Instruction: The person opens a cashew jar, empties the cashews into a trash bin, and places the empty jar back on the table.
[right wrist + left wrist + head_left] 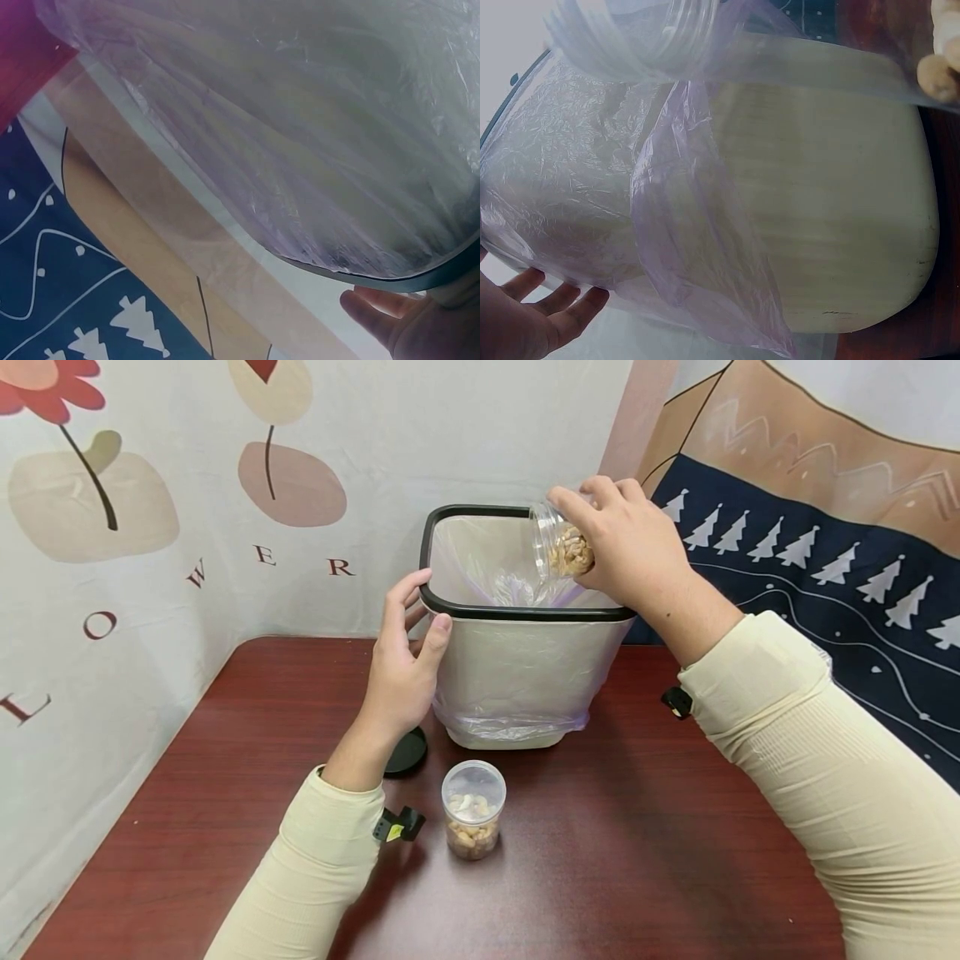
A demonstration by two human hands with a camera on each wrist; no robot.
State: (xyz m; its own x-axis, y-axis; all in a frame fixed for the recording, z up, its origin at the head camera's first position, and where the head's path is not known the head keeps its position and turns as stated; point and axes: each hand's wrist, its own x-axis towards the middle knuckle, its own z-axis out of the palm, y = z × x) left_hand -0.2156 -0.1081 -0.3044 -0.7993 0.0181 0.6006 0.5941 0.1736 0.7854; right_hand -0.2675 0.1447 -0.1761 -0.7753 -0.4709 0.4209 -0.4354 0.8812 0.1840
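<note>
My right hand (622, 531) grips a clear plastic jar (551, 539) holding pale brown nuts (572, 553). That jar lies tilted on its side above the trash bin (525, 677), its mouth facing left. At the bin's near left corner, my left hand (408, 647) holds the black rim (525, 613), thumb in front and fingers along the side. A thin clear-purple plastic bag (682, 202) lines the bin and folds down outside. In front of the bin stands a second clear jar (474, 810) of nuts, upright, with its threaded mouth showing in the left wrist view.
A round black lid (406, 752) lies on the dark red table (645, 868), partly behind the left wrist. Printed cloths (390, 435) hang behind and to the left, and a navy tree-patterned one (825, 602) hangs at right.
</note>
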